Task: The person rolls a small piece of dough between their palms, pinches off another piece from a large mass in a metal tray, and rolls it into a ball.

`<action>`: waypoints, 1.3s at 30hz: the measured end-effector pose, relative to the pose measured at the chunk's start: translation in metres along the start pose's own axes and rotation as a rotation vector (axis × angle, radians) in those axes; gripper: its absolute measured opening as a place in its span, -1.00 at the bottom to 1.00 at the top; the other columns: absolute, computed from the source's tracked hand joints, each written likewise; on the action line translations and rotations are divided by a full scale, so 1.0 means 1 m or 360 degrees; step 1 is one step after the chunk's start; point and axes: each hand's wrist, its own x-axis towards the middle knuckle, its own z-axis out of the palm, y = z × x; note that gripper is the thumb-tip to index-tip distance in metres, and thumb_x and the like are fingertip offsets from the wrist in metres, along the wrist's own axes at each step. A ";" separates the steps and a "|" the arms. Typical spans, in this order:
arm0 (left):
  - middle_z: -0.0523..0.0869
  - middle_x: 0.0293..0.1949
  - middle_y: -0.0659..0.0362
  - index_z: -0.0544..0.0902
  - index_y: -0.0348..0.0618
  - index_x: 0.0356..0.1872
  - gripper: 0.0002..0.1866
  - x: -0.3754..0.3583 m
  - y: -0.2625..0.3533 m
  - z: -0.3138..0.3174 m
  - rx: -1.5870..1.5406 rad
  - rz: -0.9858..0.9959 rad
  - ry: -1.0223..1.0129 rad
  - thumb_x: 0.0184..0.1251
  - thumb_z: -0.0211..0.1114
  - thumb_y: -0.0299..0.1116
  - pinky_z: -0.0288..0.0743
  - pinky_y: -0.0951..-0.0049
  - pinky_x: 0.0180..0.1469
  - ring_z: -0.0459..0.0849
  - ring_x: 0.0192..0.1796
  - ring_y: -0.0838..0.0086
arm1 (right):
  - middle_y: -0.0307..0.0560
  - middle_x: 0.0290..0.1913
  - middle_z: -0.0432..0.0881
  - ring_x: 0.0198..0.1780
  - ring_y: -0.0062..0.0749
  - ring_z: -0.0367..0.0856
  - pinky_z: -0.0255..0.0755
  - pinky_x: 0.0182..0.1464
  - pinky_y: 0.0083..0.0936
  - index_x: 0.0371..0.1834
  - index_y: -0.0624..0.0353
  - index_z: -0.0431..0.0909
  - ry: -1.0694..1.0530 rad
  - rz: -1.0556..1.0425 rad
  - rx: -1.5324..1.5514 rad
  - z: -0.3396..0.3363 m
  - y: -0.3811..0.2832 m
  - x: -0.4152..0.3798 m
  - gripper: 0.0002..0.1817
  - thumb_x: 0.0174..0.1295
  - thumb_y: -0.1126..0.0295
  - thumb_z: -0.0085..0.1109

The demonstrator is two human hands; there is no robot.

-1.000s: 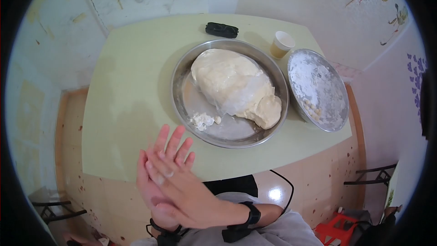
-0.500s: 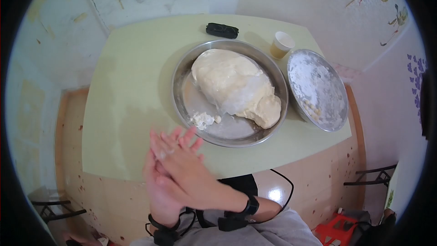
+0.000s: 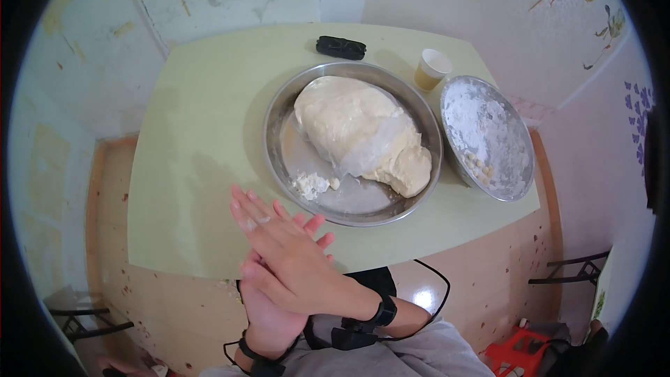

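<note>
My right hand (image 3: 293, 258) lies flat across the palm of my left hand (image 3: 271, 318), fingers stretched out on both. Whatever may be between the palms is hidden. White residue shows on my right fingers. Beyond the fingertips, a round metal pan (image 3: 352, 221) holds a large lump of pale dough (image 3: 349, 115), partly under clear plastic film (image 3: 377, 143). A small heap of white flour (image 3: 309, 185) sits in the pan's near left. To the right, a tilted metal bowl (image 3: 523, 167) contains white powder (image 3: 474, 115) and several small dough balls (image 3: 478, 167).
Everything stands on a pale green table (image 3: 188, 132). A white cup (image 3: 433, 68) with yellowish liquid stands behind the bowl, and a black case (image 3: 340, 47) lies behind the pan. A red stool (image 3: 520, 350) is on the floor at lower right. Walls border the table's far side.
My hands have shifted against each other, the left fingers now poking out further right beneath the right hand. Pan, dough and bowl stay put.
</note>
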 end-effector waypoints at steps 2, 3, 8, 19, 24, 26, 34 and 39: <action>0.12 0.42 -0.02 -0.01 0.03 0.44 -0.36 0.000 0.009 0.003 0.0006 0.0000 0.0148 0.46 -0.32 0.11 -0.11 0.14 0.45 0.15 0.41 0.09 | 0.27 0.46 -0.06 0.49 0.13 -0.12 -0.25 0.44 -0.04 0.44 0.36 -0.06 -0.0057 0.0021 -0.0073 0.001 -0.003 -0.007 -0.28 0.33 0.12 -0.18; 0.15 0.40 -0.03 0.01 0.01 0.44 -0.33 0.002 0.017 0.004 0.0014 -0.0001 0.0292 0.44 -0.33 0.16 -0.06 0.15 0.43 0.18 0.39 0.11 | 0.28 0.46 -0.05 0.49 0.13 -0.11 -0.25 0.44 -0.04 0.43 0.37 -0.04 -0.0114 0.0004 -0.0102 0.003 -0.008 -0.012 -0.28 0.33 0.11 -0.17; 0.24 0.35 -0.05 0.09 -0.08 0.42 -0.21 0.005 0.019 -0.009 0.0017 -0.0019 0.0615 0.36 -0.33 0.29 0.13 0.19 0.36 0.29 0.33 0.15 | 0.25 0.46 -0.03 0.48 0.10 -0.07 -0.24 0.43 -0.04 0.41 0.39 0.01 -0.0106 -0.0150 -0.0028 0.010 -0.030 -0.022 -0.26 0.33 0.05 -0.17; 0.17 0.40 0.01 0.07 -0.04 0.43 -0.25 0.005 -0.003 0.028 0.0229 -0.0166 0.0704 0.38 -0.29 0.25 0.16 0.17 0.35 0.28 0.35 0.18 | 0.19 0.44 0.07 0.45 0.11 0.02 -0.09 0.41 0.01 0.39 0.33 0.08 -0.0114 -0.0096 -0.0242 -0.010 -0.002 -0.005 -0.29 0.23 0.20 -0.01; 0.19 0.38 -0.08 0.08 -0.07 0.42 -0.23 0.009 0.020 0.013 -0.0077 0.0060 0.0786 0.37 -0.31 0.27 0.16 0.22 0.34 0.27 0.35 0.16 | 0.28 0.45 -0.01 0.48 0.07 -0.05 -0.19 0.42 0.01 0.40 0.39 0.04 -0.0153 -0.0178 -0.0126 0.010 -0.021 -0.027 -0.26 0.33 0.03 -0.20; 0.18 0.39 -0.09 0.07 -0.07 0.42 -0.23 0.007 0.006 0.004 0.0125 -0.0017 0.0781 0.37 -0.30 0.26 0.16 0.22 0.34 0.27 0.35 0.15 | 0.28 0.45 -0.02 0.48 0.08 -0.05 -0.18 0.42 0.00 0.40 0.39 0.04 -0.0219 -0.0193 -0.0111 0.004 -0.032 -0.021 -0.25 0.33 0.01 -0.21; 0.21 0.37 -0.04 0.09 -0.08 0.41 -0.21 -0.001 -0.016 0.030 0.0535 -0.0318 0.0763 0.35 -0.28 0.29 0.10 0.06 0.38 0.28 0.34 0.12 | 0.25 0.46 -0.03 0.47 0.10 -0.04 -0.13 0.42 -0.04 0.41 0.40 -0.01 -0.0199 -0.0140 -0.0298 -0.007 -0.018 0.005 -0.19 0.30 -0.07 -0.22; 0.22 0.37 -0.01 0.12 -0.06 0.41 -0.23 -0.008 0.019 0.013 0.0120 -0.0068 0.0835 0.35 -0.29 0.29 0.09 0.12 0.38 0.27 0.35 0.13 | 0.26 0.45 0.00 0.47 0.11 -0.04 -0.14 0.42 -0.05 0.39 0.42 0.03 -0.0245 -0.0191 -0.0319 0.004 -0.012 -0.007 -0.20 0.29 -0.04 -0.18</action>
